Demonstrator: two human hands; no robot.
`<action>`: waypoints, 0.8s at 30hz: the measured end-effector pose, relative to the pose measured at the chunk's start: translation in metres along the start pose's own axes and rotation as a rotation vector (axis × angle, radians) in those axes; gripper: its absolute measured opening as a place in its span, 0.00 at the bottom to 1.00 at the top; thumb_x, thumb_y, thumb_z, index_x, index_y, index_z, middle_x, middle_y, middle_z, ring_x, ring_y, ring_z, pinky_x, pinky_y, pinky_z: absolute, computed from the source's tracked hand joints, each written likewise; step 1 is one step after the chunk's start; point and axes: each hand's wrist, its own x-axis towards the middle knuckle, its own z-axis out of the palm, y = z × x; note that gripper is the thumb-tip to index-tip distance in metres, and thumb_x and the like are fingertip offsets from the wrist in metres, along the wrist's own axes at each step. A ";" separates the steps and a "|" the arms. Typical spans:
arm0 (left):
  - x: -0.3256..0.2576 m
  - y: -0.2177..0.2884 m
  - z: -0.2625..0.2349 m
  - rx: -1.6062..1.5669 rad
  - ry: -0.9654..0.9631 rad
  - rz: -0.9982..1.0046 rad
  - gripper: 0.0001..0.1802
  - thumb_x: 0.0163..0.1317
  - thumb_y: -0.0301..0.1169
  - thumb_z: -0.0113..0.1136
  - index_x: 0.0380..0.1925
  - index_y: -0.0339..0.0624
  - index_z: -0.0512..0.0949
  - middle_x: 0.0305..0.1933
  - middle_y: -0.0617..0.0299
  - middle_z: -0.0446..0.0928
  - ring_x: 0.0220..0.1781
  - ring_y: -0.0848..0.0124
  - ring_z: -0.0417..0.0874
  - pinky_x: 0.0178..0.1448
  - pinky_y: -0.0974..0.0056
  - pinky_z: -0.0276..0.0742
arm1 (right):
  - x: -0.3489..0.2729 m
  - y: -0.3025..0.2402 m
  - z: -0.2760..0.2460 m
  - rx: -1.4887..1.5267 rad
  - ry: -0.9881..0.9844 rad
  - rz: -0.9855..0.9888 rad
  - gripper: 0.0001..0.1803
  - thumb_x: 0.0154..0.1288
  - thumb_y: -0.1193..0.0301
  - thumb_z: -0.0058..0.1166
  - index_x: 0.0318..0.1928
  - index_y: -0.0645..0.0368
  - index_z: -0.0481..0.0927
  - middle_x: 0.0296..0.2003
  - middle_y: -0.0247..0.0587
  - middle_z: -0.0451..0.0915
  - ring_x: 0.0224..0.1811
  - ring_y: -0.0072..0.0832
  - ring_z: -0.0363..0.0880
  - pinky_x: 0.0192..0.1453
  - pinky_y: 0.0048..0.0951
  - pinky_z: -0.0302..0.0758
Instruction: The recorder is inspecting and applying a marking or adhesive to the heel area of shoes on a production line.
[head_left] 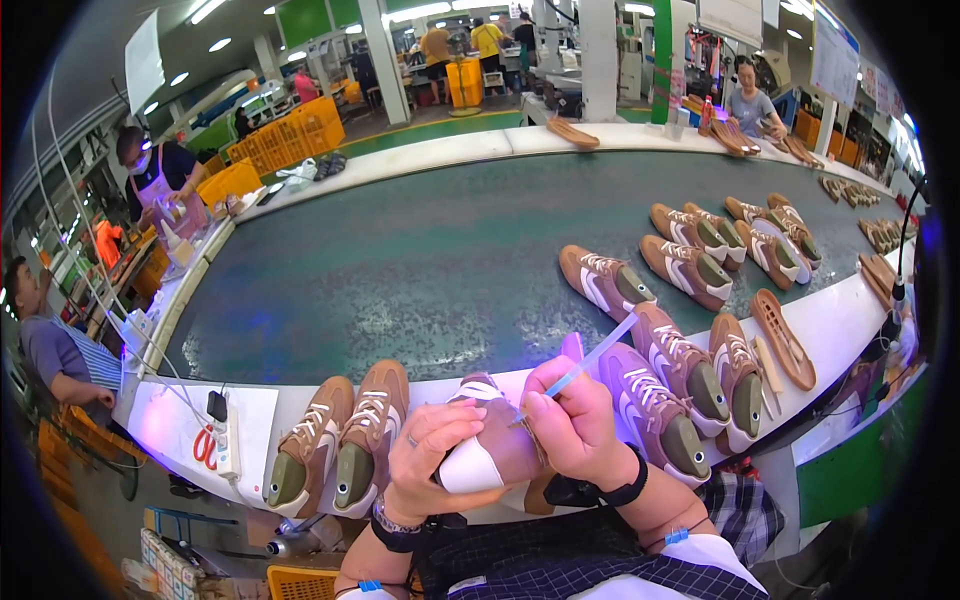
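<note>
My left hand (432,455) is wrapped round a brown-and-white sneaker (512,446), keeping it tilted above the white ledge in front of me. In my right hand (572,422) is a slim brush-like stick (606,346) with a translucent pale handle, pinched between thumb and fingers. Its lower tip meets the brown side of the sneaker; the exact kind of tip is too small to tell. Left of my hands stand two brown sneakers (372,425) with white laces and olive linings. Close by my right hand are several more, one sneaker (655,415) tinted purple by light.
A green conveyor belt (400,250) runs beyond the ledge, carrying several sneakers (690,270) at the right. A brown sole (783,340) lies on the right ledge. Red-handled scissors (203,447) and a white power strip (228,445) lie left. Other people work around the belt.
</note>
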 end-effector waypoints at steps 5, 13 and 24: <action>0.003 -0.003 0.000 0.035 0.005 0.038 0.35 0.29 0.33 0.83 0.42 0.40 0.77 0.42 0.57 0.81 0.44 0.59 0.84 0.48 0.59 0.81 | -0.001 0.002 0.000 0.001 0.015 -0.032 0.03 0.66 0.77 0.51 0.37 0.64 0.75 0.27 0.37 0.75 0.24 0.18 0.72 0.29 0.22 0.69; 0.006 -0.007 -0.001 0.029 0.016 0.049 0.36 0.28 0.35 0.84 0.41 0.41 0.76 0.40 0.58 0.80 0.43 0.60 0.84 0.47 0.60 0.81 | 0.000 0.001 0.002 -0.010 0.031 -0.067 0.03 0.65 0.77 0.51 0.36 0.65 0.76 0.27 0.38 0.75 0.25 0.20 0.73 0.29 0.23 0.69; 0.006 -0.012 -0.004 0.005 0.027 0.028 0.36 0.27 0.34 0.84 0.41 0.40 0.77 0.40 0.57 0.81 0.44 0.60 0.84 0.47 0.60 0.81 | 0.002 0.004 0.008 0.043 0.058 -0.001 0.02 0.65 0.78 0.52 0.36 0.65 0.76 0.28 0.39 0.75 0.26 0.22 0.74 0.30 0.24 0.70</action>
